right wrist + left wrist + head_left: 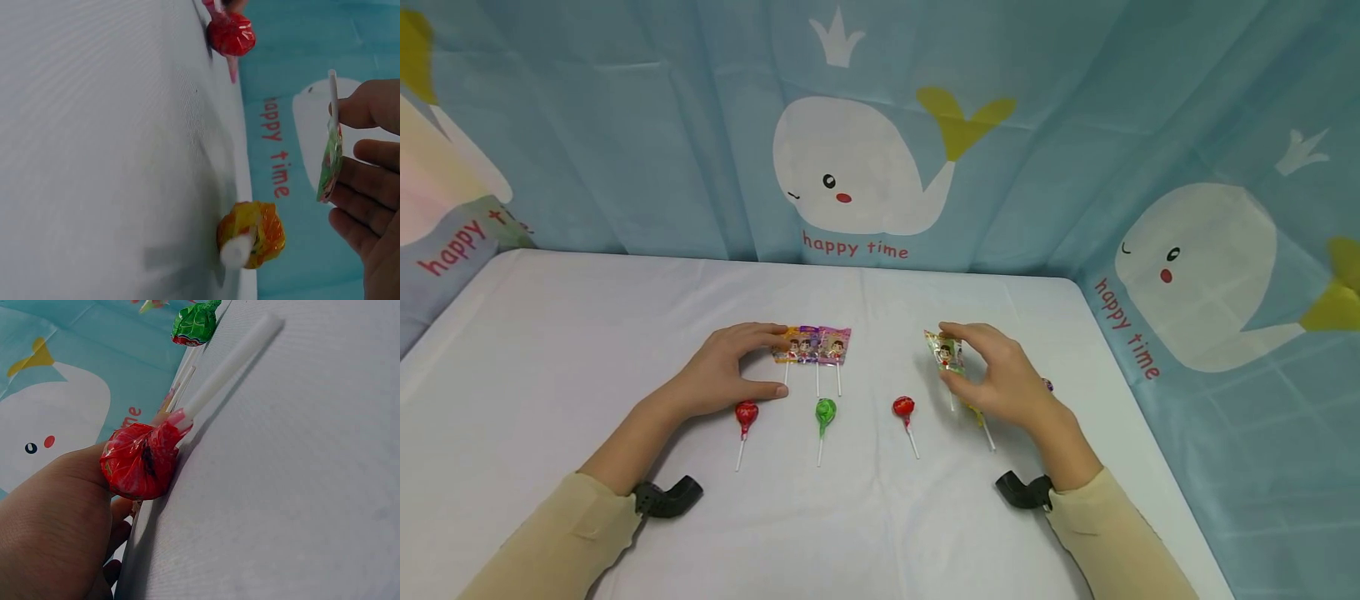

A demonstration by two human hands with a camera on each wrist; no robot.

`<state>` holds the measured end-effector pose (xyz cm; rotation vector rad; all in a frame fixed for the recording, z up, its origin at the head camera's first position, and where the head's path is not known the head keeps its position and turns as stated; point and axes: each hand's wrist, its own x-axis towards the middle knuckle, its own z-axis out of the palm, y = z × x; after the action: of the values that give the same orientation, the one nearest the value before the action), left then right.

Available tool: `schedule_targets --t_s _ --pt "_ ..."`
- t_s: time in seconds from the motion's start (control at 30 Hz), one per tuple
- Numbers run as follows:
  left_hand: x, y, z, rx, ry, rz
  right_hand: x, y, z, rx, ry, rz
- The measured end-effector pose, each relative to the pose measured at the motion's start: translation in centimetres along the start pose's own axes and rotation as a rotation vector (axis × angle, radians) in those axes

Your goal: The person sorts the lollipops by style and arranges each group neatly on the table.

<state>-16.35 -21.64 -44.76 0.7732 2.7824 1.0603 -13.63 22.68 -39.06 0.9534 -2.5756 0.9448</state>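
My left hand (pixel 722 371) is at a row of flat-wrapped lollipops, fingertips at the orange packet (pixel 781 353) and thumb apart below it. Purple (pixel 808 346) and pink (pixel 835 345) packets lie to its right, sticks toward me. My right hand (pixel 1000 375) pinches a green-and-yellow flat-wrapped lollipop (pixel 949 353) between thumb and fingers; the right wrist view shows this lollipop (pixel 331 159) edge-on, raised off the table. Under the right hand lies a yellow-wrapped round lollipop (pixel 988 435), partly hidden. A red round lollipop (pixel 140 462) is close by the left hand.
On the white tabletop (pixel 820 533), a green round lollipop (pixel 825 410) and another red one (pixel 903 407) lie between the hands. A purple lollipop (pixel 1048 385) peeks out behind the right wrist. A blue whale-print curtain (pixel 700 167) hangs along the back and right.
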Motion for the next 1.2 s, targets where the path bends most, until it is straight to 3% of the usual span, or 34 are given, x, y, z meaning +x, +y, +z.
schedule_targets --t_s 0.87,1.2 --pt "0.0 0.2 0.0 0.007 0.005 0.003 3.3 -1.5 2.0 0.049 -0.003 -0.060" --pt "-0.1 0.2 0.0 0.014 0.017 0.017 4.5 -2.3 2.9 0.040 -0.017 -0.045"
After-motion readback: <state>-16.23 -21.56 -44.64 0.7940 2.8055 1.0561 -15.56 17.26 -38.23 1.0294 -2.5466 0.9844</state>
